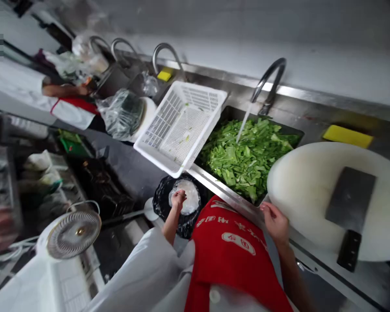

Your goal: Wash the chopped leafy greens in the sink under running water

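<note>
My left hand (178,199) is closed, its fingertips pinched together, over a bin (162,203) lined with a black bag. Pale, see-through plastic (191,197) shows right behind the fingers; whether they grip it, I cannot tell. Beside the front edge of the sink (214,183), my right hand (276,223) is loosely bent and open, near the round cutting board (305,190). Chopped leafy greens (243,156) fill the sink, and water runs onto them from a curved faucet (273,73). A white plastic basket (169,147) rests tilted at the sink's left side, with a few leaf scraps inside.
A cleaver (351,199) lies on the board, its black handle over the near edge. Behind it is a yellow sponge (347,135). A white fan (73,236) stands at lower left. At far left, a co-worker's arm (65,90) reaches toward another sink.
</note>
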A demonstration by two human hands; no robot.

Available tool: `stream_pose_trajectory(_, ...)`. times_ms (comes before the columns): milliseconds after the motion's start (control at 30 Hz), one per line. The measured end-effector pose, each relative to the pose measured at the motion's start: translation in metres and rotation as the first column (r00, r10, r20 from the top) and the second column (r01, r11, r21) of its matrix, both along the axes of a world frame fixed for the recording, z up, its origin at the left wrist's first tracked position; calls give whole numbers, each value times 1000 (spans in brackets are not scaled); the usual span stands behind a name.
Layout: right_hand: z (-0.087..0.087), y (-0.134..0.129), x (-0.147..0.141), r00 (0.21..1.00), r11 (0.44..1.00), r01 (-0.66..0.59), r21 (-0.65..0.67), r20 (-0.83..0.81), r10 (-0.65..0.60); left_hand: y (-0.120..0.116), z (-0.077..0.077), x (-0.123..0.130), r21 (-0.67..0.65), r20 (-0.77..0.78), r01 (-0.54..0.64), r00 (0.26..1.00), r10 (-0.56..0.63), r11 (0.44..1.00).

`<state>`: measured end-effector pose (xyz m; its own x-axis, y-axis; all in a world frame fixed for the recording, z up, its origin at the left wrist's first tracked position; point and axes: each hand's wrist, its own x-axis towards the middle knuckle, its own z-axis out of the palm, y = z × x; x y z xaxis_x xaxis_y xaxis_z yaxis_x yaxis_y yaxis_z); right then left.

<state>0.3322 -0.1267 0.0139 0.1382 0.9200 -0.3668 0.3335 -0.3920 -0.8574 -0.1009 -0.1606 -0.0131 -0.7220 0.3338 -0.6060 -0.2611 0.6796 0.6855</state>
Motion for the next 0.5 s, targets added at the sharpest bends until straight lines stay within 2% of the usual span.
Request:
stream_pose_trajectory(133, 9, 15, -11, 989, 989, -143, 31, 23, 143, -11, -6, -34, -138, -140, -218, 970, 199, 966)
stream_pose_trajectory(233, 13, 22, -14, 969, 968, -244, 58, 54, 241, -29, -5, -40, -194, -243, -265, 946, 215, 944)
stream_pose_trajectory(367, 6, 28, -14, 924, 923, -380, 66, 79, 375, -84, 0, -18, -287, -278, -166, 957, 84, 944)
stream_pose_trajectory(500, 1, 30, -22, 874, 873, -484, 58, 88, 478, -162, 15, 30, -411, -164, 0, 984, -74, 912)
